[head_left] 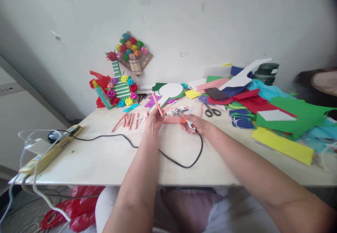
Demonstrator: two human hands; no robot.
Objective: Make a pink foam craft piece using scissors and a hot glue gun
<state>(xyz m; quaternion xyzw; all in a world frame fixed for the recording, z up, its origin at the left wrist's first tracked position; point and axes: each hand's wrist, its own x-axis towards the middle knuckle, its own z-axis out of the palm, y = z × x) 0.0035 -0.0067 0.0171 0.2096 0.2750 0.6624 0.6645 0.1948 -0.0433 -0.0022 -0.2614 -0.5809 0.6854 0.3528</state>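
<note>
Between the fingers of my left hand [154, 120] is a rolled pink paper tube [157, 103], slanting up and to the left. My right hand [193, 124] grips a white glue gun [181, 110] with an orange trigger and a red switch. The gun's nozzle points left and meets the lower part of the tube; whether it touches cannot be made out. Several more pink paper tubes [130, 121] lie left of my left hand. Under the gun, a flat pink paper sheet [171, 119] lies on the table, partly hidden by my hands.
The gun's black cord [181, 164] loops over the table to a power strip [52, 150] at left. Scissors [212, 111], a phone [216, 93] and heaped coloured paper [284, 115] lie right. Paper-flower crafts [122, 85], a glue bottle [102, 95] and a white disc [170, 90] stand behind.
</note>
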